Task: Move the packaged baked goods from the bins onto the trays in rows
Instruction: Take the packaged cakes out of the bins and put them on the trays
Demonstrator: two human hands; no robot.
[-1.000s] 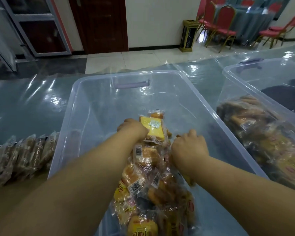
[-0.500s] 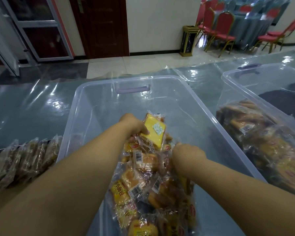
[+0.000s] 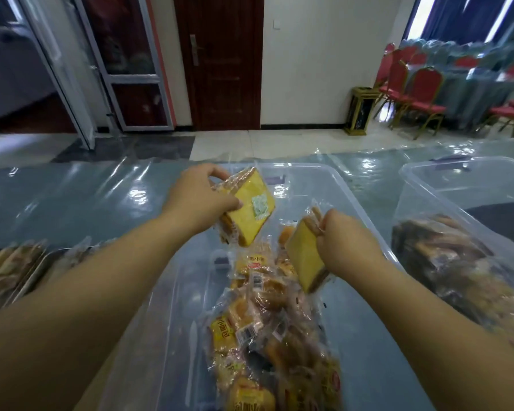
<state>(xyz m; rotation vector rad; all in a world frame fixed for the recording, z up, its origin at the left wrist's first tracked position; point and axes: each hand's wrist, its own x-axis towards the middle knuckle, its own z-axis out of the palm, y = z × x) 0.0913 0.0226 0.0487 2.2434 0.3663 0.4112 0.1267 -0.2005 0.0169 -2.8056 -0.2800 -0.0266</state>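
Two hands: both are working above the middle bin (image 3: 303, 179); the left hand (image 3: 201, 192) is gripping a wrapped yellow cake slice (image 3: 250, 215) by its edge, and the right hand (image 3: 343, 235) is pinching a second wrapped slice (image 3: 304, 262) by its upper corner.
Task's things: both slices are hanging in the air over the pile of packets (image 3: 264, 321) lying toward the bin's six o'clock end.
Destination: the tray (image 3: 31, 278) is sitting at nine o'clock of the bin, with a row of packets (image 3: 3, 268) leaning on it.
Risk, right: a corner pinch on slick film is looking weak; a quick swing toward nine o'clock could be letting that slice slip.
Risk, left: squeezing hard could be crushing the soft cake.
Risk, path: the right arm, crossing over, could be catching the bin's wall.
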